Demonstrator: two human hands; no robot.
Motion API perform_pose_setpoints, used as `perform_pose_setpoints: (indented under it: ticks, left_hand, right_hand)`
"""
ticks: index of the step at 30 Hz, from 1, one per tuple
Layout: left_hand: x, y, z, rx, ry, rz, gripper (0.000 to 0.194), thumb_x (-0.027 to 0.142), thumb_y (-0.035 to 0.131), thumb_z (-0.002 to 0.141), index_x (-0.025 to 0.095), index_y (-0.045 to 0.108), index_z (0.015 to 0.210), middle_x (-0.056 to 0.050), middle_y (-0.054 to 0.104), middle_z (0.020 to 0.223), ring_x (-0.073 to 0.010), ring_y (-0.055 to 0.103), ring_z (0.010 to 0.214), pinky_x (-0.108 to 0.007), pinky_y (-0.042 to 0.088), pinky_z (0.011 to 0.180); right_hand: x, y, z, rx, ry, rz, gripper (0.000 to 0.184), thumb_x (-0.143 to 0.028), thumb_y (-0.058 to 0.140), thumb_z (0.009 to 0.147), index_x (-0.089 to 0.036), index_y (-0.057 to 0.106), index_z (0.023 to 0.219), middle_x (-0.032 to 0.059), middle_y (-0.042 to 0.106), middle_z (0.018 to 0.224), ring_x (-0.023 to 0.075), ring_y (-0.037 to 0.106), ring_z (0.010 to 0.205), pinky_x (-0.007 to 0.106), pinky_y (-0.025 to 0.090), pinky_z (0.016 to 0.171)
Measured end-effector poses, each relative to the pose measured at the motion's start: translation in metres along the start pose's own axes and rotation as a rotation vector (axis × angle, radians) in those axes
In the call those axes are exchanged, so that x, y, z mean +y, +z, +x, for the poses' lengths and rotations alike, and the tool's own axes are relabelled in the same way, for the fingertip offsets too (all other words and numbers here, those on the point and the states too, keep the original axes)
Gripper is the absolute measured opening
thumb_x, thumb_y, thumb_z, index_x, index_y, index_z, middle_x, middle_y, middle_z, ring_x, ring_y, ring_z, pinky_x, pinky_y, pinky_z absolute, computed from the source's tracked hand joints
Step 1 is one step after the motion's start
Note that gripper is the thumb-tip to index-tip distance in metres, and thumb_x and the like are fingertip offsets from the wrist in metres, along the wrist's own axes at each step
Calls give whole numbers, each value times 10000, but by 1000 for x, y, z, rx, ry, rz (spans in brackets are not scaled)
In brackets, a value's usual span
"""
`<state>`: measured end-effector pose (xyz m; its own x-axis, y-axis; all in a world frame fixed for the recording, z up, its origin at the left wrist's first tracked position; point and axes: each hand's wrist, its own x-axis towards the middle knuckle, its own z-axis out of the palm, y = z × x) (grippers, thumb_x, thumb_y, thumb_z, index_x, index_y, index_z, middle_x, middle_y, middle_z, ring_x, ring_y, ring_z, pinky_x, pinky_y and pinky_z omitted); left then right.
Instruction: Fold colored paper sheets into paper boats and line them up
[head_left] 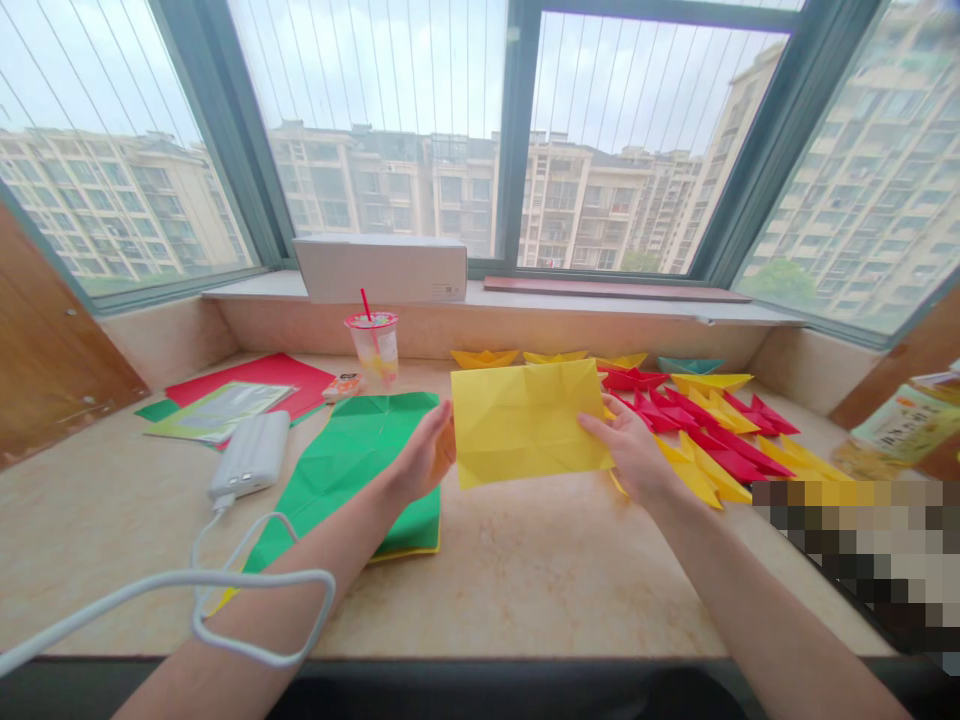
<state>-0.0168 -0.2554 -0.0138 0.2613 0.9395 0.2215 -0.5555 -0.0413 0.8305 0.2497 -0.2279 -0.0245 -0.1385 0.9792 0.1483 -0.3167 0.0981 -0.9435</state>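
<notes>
A creased sheet of yellow origami paper was held up between both hands, just above the middle of the desk and toward its far edge. Its fold lines showed as a faint grid with diagonals. The sheet looked very light and thin, stiff enough along its creases to stay nearly flat, but likely to buckle or tear under a hard squeeze. Its smooth surface might slip a little, so the firmest hold looked to be at the side edges, with pressure kept light.

The right hand pinched the sheet's right edge, with the thumb on top and the fingers behind. The left hand stood open and upright at the left edge, its fingertips against the paper, though I could not tell whether they gripped it.

A creased green paper sheet lay below the left hand, near the desk's left side. Folded yellow and red paper boats lay just beyond the right hand, toward the desk's right edge.
</notes>
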Motion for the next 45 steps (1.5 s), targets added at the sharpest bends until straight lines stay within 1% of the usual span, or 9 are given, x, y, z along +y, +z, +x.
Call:
perform_pose_setpoints:
  ticks: [6, 9, 13, 18, 23, 30, 35, 40, 45]
  left_hand:
    - [-7, -3, -4, 79, -26, 216, 623, 342, 778, 761, 158, 575, 1320, -137, 729, 1136, -321, 660, 1113, -437, 469, 1025]
    - [-8, -2, -4, 87, -39, 284, 596, 337, 786, 749, 160, 603, 1288, -135, 734, 1123, -320, 662, 1103, -439, 488, 1004]
    - [-8, 1, -3, 59, -81, 300, 586, 391, 769, 763, 174, 615, 1286, -141, 710, 1185, -332, 656, 1110, -439, 521, 960]
    - [-7, 4, -4, -49, -103, 317, 620, 436, 709, 816, 238, 557, 1382, -121, 637, 1322, -323, 625, 1168, -422, 512, 982]
    - [-2, 3, -11, -164, -130, 381, 624, 410, 655, 869, 288, 469, 1452, -91, 601, 1377, -294, 601, 1212, -390, 483, 1018]
    - [9, 6, -21, -358, -106, 634, 661, 469, 645, 869, 283, 435, 1467, -82, 433, 1528, -281, 391, 1411, -370, 370, 1119]
    - [-1, 7, -18, -275, -184, 599, 589, 473, 583, 910, 280, 461, 1452, -100, 604, 1370, -268, 632, 1160, -359, 515, 947]
    - [-7, 5, -13, -213, -175, 552, 551, 415, 632, 882, 253, 537, 1400, -78, 668, 1272, -248, 645, 1127, -324, 522, 929]
    - [-2, 9, -15, -221, -208, 523, 471, 375, 637, 875, 241, 601, 1325, -82, 688, 1215, -236, 664, 1068, -308, 533, 886]
  right_hand:
    - [-2, 5, -6, 4, -93, -185, 576, -377, 795, 748, -265, 508, 1235, 63, 738, 1138, 281, 719, 1018, 432, 593, 876]
    - [-5, 6, -9, -37, -123, -278, 553, -380, 788, 762, -265, 554, 1249, 77, 674, 1278, 287, 639, 1177, 408, 550, 967]
    - [-4, 7, -10, -104, -41, -217, 563, -424, 755, 787, -290, 560, 1298, 69, 681, 1270, 298, 667, 1121, 435, 579, 913]
    - [5, 9, -9, -98, -70, -172, 585, -444, 727, 806, -309, 540, 1343, 51, 685, 1265, 295, 656, 1135, 435, 578, 907]
    - [5, 3, -10, -204, -101, -322, 403, -442, 660, 859, -289, 674, 1231, 47, 703, 1228, 305, 615, 1190, 463, 507, 1006]
    - [8, 0, -11, -267, -272, -536, 400, -201, 588, 802, -321, 736, 1154, 27, 649, 1315, 288, 566, 1246, 448, 461, 1051]
    - [4, 1, -16, -326, -357, -665, 404, -212, 568, 848, -352, 697, 1204, 20, 611, 1366, 284, 547, 1275, 455, 416, 1094]
    - [-10, 2, -22, -428, -323, -831, 466, -499, 587, 898, -320, 608, 1328, 62, 564, 1426, 367, 449, 1358, 577, 316, 1127]
    - [-2, 9, -22, -311, -354, -846, 336, -484, 609, 897, -352, 706, 1190, 55, 716, 1166, 324, 610, 1167, 494, 457, 1022]
